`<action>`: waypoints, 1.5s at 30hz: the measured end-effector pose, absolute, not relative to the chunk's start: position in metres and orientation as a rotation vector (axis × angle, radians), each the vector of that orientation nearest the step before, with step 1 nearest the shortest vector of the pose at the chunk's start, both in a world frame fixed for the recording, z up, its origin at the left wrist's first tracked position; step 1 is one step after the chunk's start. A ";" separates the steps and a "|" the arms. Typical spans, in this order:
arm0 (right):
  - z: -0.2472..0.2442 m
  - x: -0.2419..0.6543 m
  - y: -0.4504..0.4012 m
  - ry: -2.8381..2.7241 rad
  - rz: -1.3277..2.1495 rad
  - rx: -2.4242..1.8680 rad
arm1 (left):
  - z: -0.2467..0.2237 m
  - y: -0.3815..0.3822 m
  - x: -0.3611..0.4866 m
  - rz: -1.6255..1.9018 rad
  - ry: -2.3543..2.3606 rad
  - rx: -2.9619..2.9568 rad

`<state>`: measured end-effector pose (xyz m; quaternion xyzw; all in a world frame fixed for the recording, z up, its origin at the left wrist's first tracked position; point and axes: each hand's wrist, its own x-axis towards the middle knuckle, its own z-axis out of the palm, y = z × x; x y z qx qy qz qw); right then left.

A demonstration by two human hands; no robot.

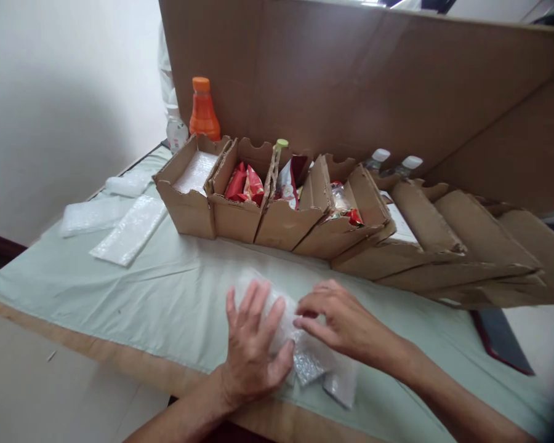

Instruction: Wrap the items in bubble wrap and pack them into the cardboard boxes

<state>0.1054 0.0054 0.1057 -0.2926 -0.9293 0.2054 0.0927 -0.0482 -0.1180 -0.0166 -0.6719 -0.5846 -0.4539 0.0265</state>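
Observation:
A piece of clear bubble wrap [310,363] lies on the cloth near the table's front edge, one end toward me and partly folded or layered. My left hand [253,351] rests over its left side with fingers spread, palm down. At the upper right of the wrap, my right hand [330,314] has its fingers curled and the thumb close to the forefinger, pinching at the plastic. Both hands partly hide the wrap, and whether anything is inside it I cannot make out.
Cardboard bins [235,218] stand in a row behind the hands, holding bubble wrap, red packets [244,183] and other packages. Flat bubble wrap pouches [129,231] lie at left. Behind are an orange bottle [204,114], clear bottles [178,130] and a tall cardboard panel [327,74]. A dark flat object [501,341] lies right.

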 end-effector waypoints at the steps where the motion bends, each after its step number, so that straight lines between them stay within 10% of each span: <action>1: 0.112 0.104 0.010 -2.761 0.626 -0.896 | -0.020 -0.116 -0.047 -1.288 -1.870 -2.176; 9: 0.215 -0.045 0.092 -2.807 -0.014 -0.822 | -0.035 -0.105 -0.049 -1.079 -2.047 -2.428; 19: 0.158 -0.214 0.137 -3.275 -0.134 -0.668 | -0.049 -0.101 -0.048 -1.176 -2.044 -2.439; 34: 0.238 -0.023 0.088 -2.268 0.456 -0.598 | -0.040 -0.106 -0.057 -1.442 -1.816 -2.280; 40: 0.154 0.113 -0.023 -2.412 0.274 -0.933 | -0.037 -0.136 -0.080 -2.079 -1.916 -1.804; 45: 0.064 0.152 -0.092 -2.820 0.429 -0.761 | -0.038 -0.160 -0.075 -1.874 -2.091 -1.998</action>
